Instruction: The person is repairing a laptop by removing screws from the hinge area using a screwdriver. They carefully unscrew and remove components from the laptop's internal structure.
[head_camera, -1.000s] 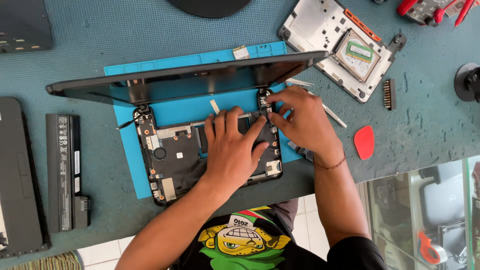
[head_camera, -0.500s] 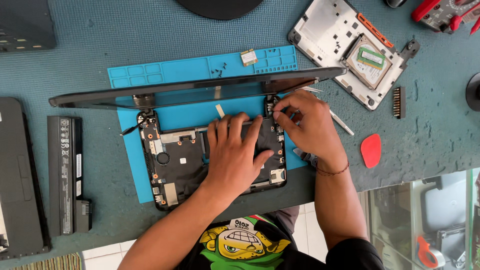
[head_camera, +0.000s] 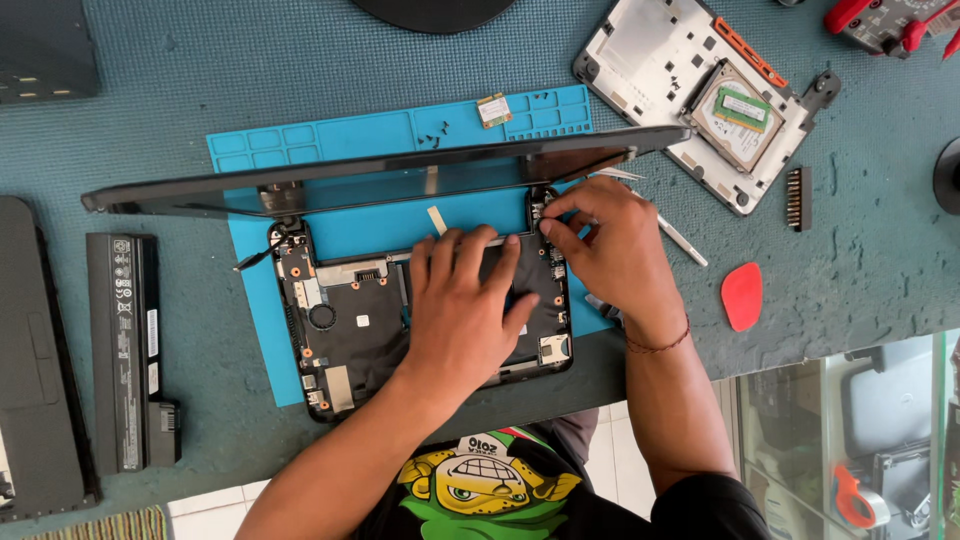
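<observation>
Mid-frame, the opened laptop (head_camera: 400, 330) lies on a blue mat (head_camera: 380, 135); the left hand (head_camera: 465, 310) presses flat on it, fingers spread; the right hand (head_camera: 610, 245) pinches at the right hinge (head_camera: 541, 203); a white-labelled black battery (head_camera: 125, 350) lies left, a red pick (head_camera: 742, 296) right.
</observation>
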